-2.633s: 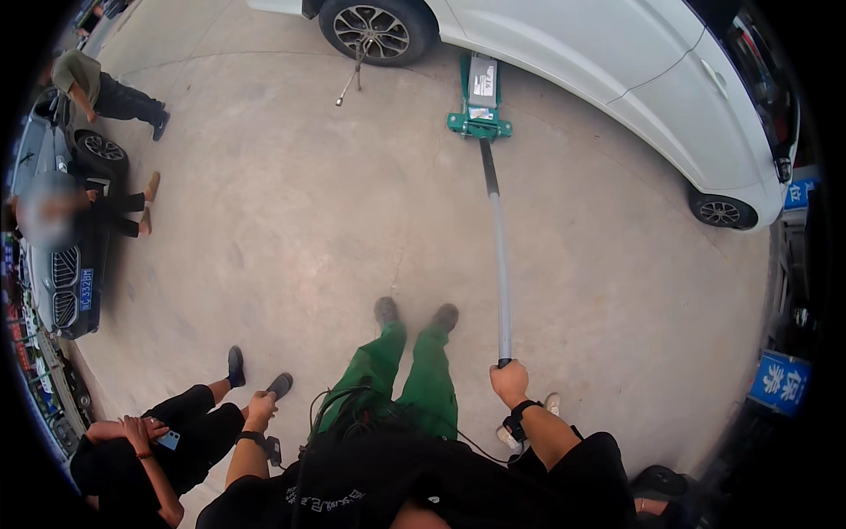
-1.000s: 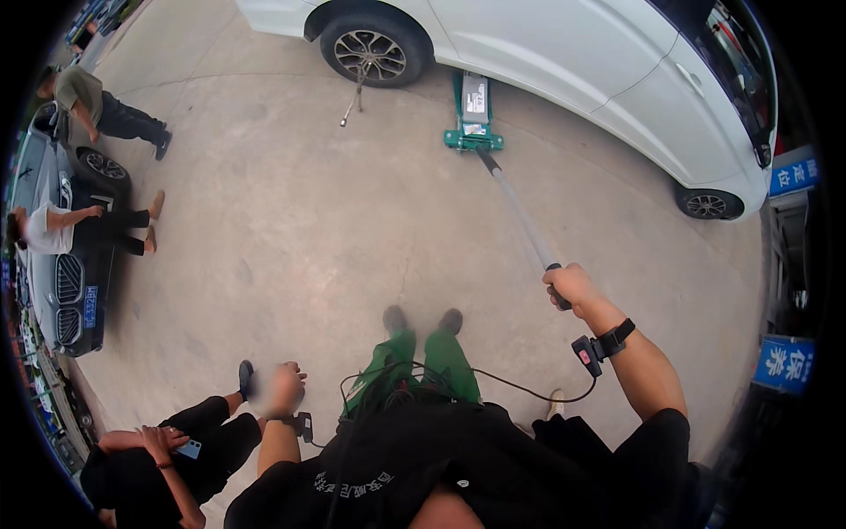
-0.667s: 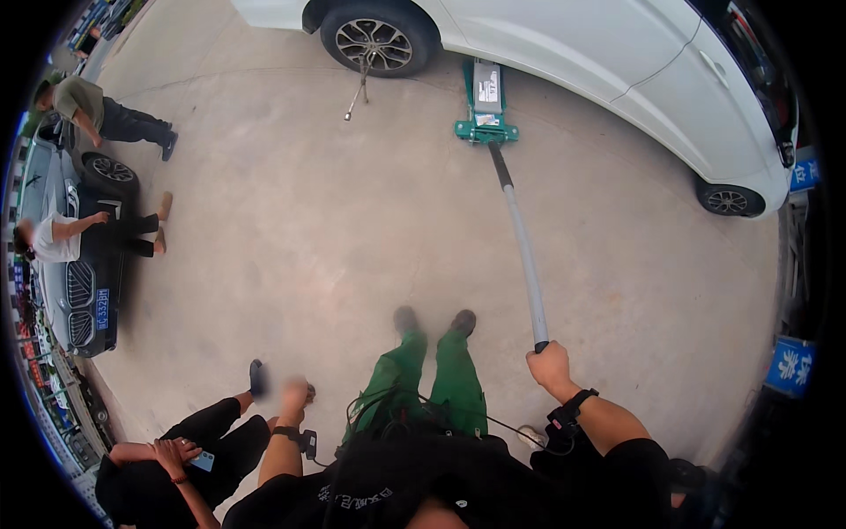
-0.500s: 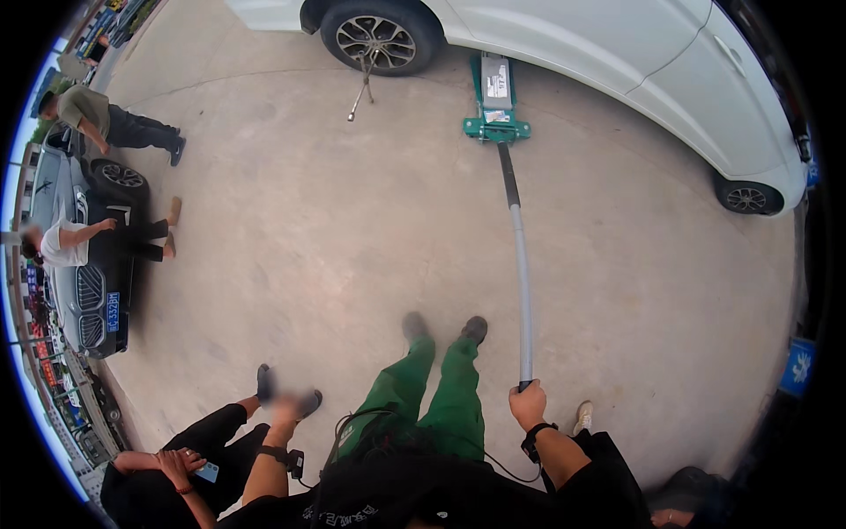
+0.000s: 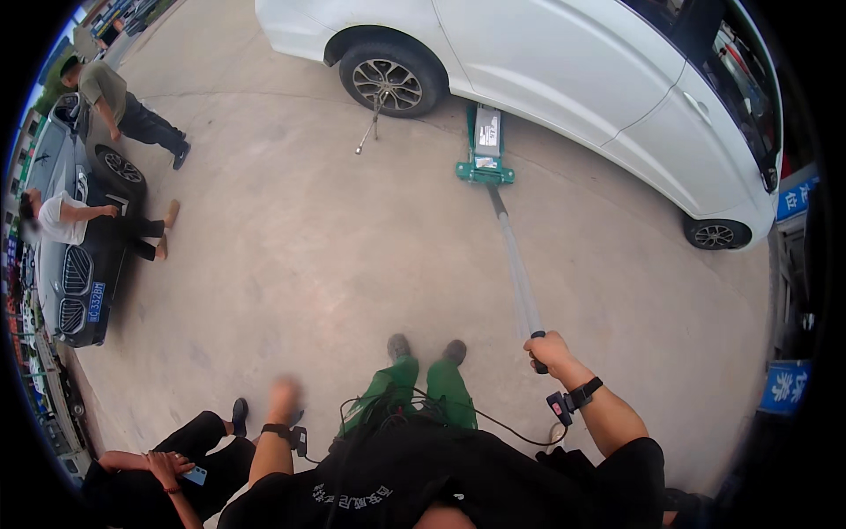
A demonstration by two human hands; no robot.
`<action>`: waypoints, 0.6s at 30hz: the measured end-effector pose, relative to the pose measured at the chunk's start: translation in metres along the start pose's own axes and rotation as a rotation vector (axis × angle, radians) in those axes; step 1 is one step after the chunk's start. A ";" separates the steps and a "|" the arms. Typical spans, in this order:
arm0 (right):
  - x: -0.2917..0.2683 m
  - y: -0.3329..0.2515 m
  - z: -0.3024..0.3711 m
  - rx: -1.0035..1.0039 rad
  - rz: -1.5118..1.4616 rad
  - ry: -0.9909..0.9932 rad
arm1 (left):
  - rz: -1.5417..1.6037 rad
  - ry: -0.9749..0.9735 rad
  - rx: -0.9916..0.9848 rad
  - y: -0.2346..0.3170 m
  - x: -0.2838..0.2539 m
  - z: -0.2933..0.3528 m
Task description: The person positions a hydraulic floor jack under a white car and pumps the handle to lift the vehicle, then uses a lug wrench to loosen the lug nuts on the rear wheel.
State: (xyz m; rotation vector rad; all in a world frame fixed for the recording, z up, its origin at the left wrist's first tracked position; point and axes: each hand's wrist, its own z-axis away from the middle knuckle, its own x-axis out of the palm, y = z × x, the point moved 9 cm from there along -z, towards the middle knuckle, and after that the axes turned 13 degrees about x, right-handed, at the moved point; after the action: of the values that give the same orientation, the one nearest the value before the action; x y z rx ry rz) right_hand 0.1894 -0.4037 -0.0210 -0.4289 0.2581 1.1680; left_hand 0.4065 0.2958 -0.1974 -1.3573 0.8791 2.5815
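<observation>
My right hand (image 5: 548, 351) is closed around the black grip of the floor jack's long grey handle (image 5: 518, 273), which is blurred by motion. At its far end the green and grey floor jack (image 5: 486, 141) sits on the ground, partly hidden under the side of the white car (image 5: 546, 70). A cross-shaped lug wrench (image 5: 368, 132) hangs from the car's wheel (image 5: 388, 84), one arm pointing toward me. My left hand (image 5: 284, 398) hangs low on the left, away from the jack; its fingers are smeared by motion. Cabled devices are strapped to both wrists.
A dark car (image 5: 84, 256) stands at the left, with two people beside it, one in a white top (image 5: 70, 219) and one in an olive shirt (image 5: 104, 88). Close on my left, a person in black sits holding a phone (image 5: 196, 476). Blue signs (image 5: 787, 386) line the right edge.
My right hand has swung up and rightward with the handle's end, still gripping it. The view has tilted, so the white car and jack appear lower.
</observation>
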 end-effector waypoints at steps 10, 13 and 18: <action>-0.005 -0.015 0.017 -0.035 0.339 0.116 | 0.728 0.217 -0.529 0.017 0.018 -0.001; 0.036 0.073 -0.033 -0.030 0.356 0.206 | 0.656 0.075 -0.677 0.058 0.005 -0.001; 0.105 0.168 -0.098 -0.155 0.400 0.423 | 0.544 0.125 -0.633 0.109 -0.056 -0.021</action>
State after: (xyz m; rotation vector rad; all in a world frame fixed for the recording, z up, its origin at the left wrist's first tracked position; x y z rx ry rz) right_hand 0.0754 -0.3067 -0.1833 -0.7881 0.6450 1.4873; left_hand 0.4184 0.2039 -0.1143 -1.6066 0.4997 3.4329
